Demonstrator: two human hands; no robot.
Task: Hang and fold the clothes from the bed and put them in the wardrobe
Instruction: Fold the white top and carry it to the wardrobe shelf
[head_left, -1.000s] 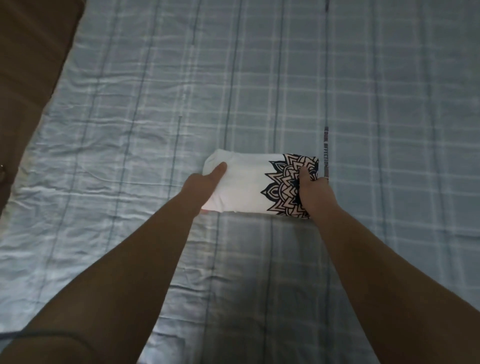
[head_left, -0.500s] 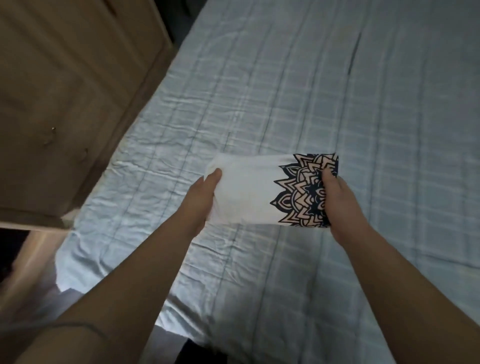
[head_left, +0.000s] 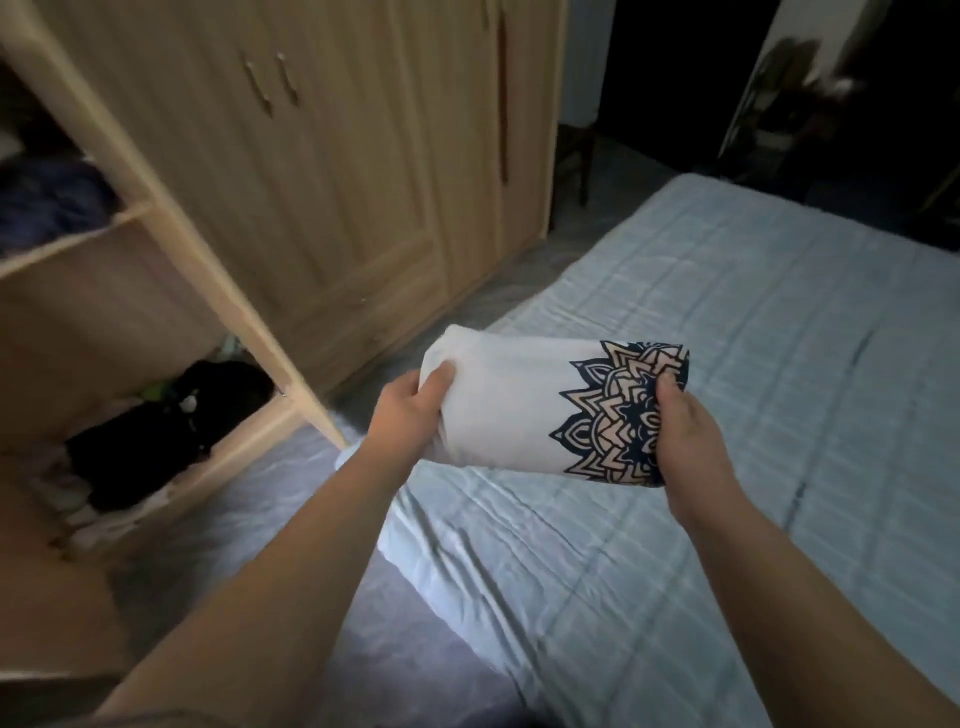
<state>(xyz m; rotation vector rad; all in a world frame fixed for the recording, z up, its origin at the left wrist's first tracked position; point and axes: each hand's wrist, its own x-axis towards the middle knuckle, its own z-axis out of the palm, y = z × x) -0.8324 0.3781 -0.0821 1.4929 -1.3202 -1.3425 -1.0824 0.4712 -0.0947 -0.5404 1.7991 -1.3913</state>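
Note:
A folded white garment (head_left: 511, 402) with a dark blue mandala print on its right end is held in the air above the bed's left edge. My left hand (head_left: 410, 413) grips its plain left end, thumb on top. My right hand (head_left: 685, 431) grips the printed end. The wooden wardrobe (head_left: 332, 171) stands to the left; its near section is open and shows shelves. The bed (head_left: 727, 364) has a pale blue checked cover and lies below and to the right.
The lower open shelf (head_left: 244, 434) holds dark clothes (head_left: 171, 431) and some light folded ones. A higher shelf holds blue clothes (head_left: 47, 202). The wardrobe's other doors are closed. A narrow strip of floor (head_left: 467, 317) runs between wardrobe and bed. The far room is dark.
Both hands lifted the folded garment off the bed cover. The view swung left, so the wardrobe and its open shelves now fill the left side.

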